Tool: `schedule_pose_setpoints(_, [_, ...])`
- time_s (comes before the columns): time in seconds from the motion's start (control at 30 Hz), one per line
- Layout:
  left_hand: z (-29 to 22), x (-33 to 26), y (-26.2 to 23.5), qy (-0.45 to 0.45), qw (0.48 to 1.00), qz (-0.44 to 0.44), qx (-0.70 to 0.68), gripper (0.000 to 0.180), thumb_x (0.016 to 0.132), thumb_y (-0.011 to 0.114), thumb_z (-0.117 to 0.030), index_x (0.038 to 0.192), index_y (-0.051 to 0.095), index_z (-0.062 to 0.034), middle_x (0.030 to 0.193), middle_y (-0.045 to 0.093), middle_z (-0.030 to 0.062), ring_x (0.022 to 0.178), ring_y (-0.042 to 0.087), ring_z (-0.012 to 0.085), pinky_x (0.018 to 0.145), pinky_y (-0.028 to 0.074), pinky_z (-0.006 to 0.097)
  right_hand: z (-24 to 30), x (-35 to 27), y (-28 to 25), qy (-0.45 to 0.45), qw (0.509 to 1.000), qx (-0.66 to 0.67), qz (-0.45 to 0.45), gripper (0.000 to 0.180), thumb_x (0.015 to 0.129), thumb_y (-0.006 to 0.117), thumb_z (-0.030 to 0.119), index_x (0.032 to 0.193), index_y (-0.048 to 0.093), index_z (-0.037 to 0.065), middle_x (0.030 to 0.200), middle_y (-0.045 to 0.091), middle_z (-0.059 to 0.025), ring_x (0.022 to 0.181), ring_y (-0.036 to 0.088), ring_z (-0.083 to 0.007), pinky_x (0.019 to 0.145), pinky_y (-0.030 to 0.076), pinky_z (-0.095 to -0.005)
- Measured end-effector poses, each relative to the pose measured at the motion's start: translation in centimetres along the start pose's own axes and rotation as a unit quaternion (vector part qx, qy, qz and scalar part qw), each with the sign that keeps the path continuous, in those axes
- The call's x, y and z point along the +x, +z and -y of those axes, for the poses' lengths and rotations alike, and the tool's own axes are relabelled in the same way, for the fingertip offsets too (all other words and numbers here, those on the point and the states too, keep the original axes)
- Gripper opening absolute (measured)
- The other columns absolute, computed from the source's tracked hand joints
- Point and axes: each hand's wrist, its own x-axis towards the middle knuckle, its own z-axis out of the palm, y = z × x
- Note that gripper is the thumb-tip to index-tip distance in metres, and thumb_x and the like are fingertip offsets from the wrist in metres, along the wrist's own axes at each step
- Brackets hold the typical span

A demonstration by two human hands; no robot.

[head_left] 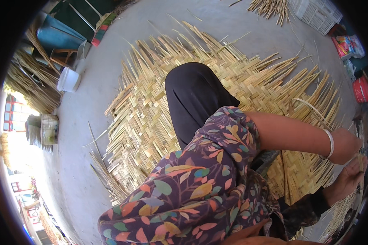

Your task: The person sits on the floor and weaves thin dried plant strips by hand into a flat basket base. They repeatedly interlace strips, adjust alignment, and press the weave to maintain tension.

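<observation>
A large mat [149, 122] of pale split strips in a herringbone weave lies on the floor, with loose ends fanning out round its edge. My arms reach to the far right, past the mat. My left hand [345, 145], with a pale bangle at its wrist, is closed at the picture's rim; what it grips is hidden. Just below it, my right hand [346, 179] is closed round a thin pale strip [360, 162]. My black-clothed knee [196, 98] and patterned sleeve cover part of the mat.
A bundle of sticks [272, 9] and a pale plastic crate [317, 15] stand at the far right. Right of the mat are a red container [362, 90] and colourful packets [344, 45]. A white bucket [68, 79], long dry stalks [32, 77] and a wire basket [49, 128] are at left.
</observation>
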Motion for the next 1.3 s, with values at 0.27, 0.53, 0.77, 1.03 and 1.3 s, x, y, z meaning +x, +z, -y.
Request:
schedule_pose_setpoints(0.27, [0.1, -0.2, -0.9, 0.015, 0.997, -0.074, 0.008, 0.023, 0.068, 0.06, -0.01, 0.087, 0.062, 0.0035, 0.09, 0.064, 0.0214, 0.087, 0.063, 0.0349, 0.074, 0.05, 0.041, -1.3, 3.7, -5.6, 0.053, 0.909, 0.346, 0.227, 0.034, 0.093, 0.039, 0.002, 0.125, 0.038, -0.008, 0.136, 0.036, -0.0209, 0.127, 0.036, -0.0306, 0.107, 0.033, -0.0428])
schedule_pose_setpoints(0.53, [12.8, 6.8, -13.1, 0.005, 0.925, -0.375, -0.064, 0.02, 0.076, 0.06, -0.018, 0.081, 0.062, 0.0015, 0.074, 0.063, 0.02, 0.072, 0.063, 0.0288, 0.064, 0.048, 0.04, -2.5, 0.5, -0.9, 0.098, 0.897, 0.382, 0.198, 0.025, 0.095, 0.046, 0.017, 0.107, 0.053, -0.004, 0.116, 0.056, -0.0184, 0.109, 0.054, -0.0266, 0.098, 0.043, -0.0388])
schedule_pose_setpoints(0.77, [31.2, 3.3, -22.7, -0.115, 0.828, -0.53, -0.14, 0.018, 0.08, 0.056, -0.015, 0.084, 0.068, -0.0019, 0.071, 0.065, 0.0075, 0.065, 0.059, 0.0166, 0.059, 0.045, 0.033, -21.7, -3.6, -3.4, 0.434, 0.868, 0.232, -0.061, 0.03, 0.097, 0.042, 0.025, 0.1, 0.052, -0.003, 0.106, 0.061, -0.0182, 0.1, 0.06, -0.0278, 0.089, 0.05, -0.0401])
schedule_pose_setpoints(1.03, [39.1, -7.8, -22.5, -0.368, 0.644, -0.576, -0.344, 0.028, 0.092, 0.041, -0.015, 0.111, 0.043, 0.0055, 0.098, 0.058, 0.0253, 0.088, 0.062, 0.0388, 0.072, 0.051, 0.05, -24.5, -3.7, -0.1, 0.483, 0.805, -0.194, 0.284, 0.034, 0.094, 0.048, 0.032, 0.088, 0.057, 0.0, 0.084, 0.066, -0.0141, 0.072, 0.066, -0.0194, 0.054, 0.053, -0.0298])
schedule_pose_setpoints(1.3, [40.2, -9.0, -20.3, -0.486, 0.588, -0.547, -0.345, 0.024, 0.093, 0.037, -0.022, 0.097, 0.04, 0.0016, 0.077, 0.05, 0.0136, 0.062, 0.05, 0.0253, 0.055, 0.046, 0.037, -33.8, 0.8, 3.9, -0.108, 0.759, -0.481, 0.425, 0.017, 0.083, 0.058, 0.02, 0.088, 0.062, 0.004, 0.086, 0.063, -0.016, 0.082, 0.059, -0.0353, 0.075, 0.046, -0.0454])
